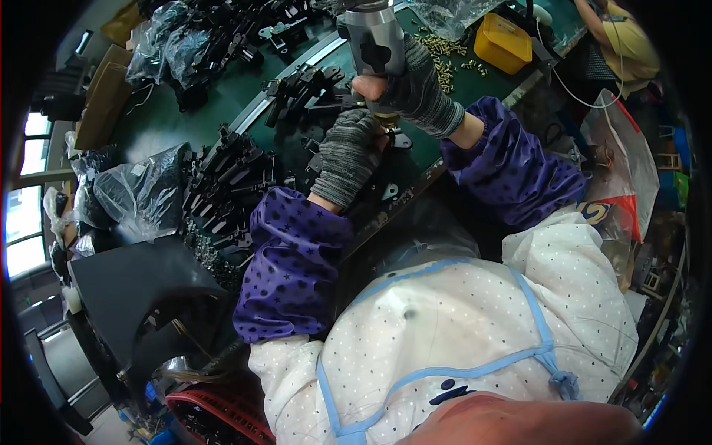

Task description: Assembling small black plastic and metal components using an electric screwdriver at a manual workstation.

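Observation:
My right hand, in a grey knit fingerless glove, is wrapped round a silver power screwdriver. The driver stands upright, its tip pointing down at the table. Close against the tip is my left hand, gloved alike, with its fingers curled and pinched together. What these fingers hold is mostly hidden behind the glove. A small metal plate with a hole shows just right of the fingertips. Another small plate lies nearer the table edge. Black metal brackets lie just beyond my left hand.
Brass screws are strewn beside a yellow plastic box. Heaps of black metal parts and clear plastic bags cover the left side. A metal rail crosses the green table. Another person's arm shows far right.

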A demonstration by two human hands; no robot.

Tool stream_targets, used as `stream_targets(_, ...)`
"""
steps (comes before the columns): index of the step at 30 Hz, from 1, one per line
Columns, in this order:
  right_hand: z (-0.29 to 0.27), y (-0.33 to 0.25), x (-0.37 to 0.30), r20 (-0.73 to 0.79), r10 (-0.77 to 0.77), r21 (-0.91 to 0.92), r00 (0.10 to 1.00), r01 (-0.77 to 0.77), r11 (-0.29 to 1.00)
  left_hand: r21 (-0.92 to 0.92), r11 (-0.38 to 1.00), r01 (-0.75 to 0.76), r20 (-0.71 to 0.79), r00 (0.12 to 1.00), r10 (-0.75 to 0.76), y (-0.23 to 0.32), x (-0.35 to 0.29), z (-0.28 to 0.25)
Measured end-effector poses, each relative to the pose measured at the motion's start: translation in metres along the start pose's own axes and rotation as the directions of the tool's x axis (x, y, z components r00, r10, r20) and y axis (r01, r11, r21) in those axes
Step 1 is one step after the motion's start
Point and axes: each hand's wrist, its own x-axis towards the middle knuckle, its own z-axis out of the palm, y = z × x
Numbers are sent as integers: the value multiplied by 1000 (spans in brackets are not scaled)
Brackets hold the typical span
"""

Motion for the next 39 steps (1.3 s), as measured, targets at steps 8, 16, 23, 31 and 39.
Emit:
stream_targets(8,-2,-3,2,20,108,155,994,-110,982,51,998,-40,-101,994,45,1,-3,7)
stream_targets(16,-16,0,25,52,213,465,976,-212,860,67,998,-10,-79,997,16,9,-1,2)
stream_targets(23,-28,40,46,-39,-254,-327,966,228,917,70,997,-34,-94,995,41,10,0,2)
stream_targets(31,-22,71,46,4,-392,-846,920,212,490,63,998,5,-91,996,1,9,-3,4)
stream_targets(39,-59,38,69,-3,-91,-174,996,89,981,138,990,-18,-85,996,29,12,0,1)
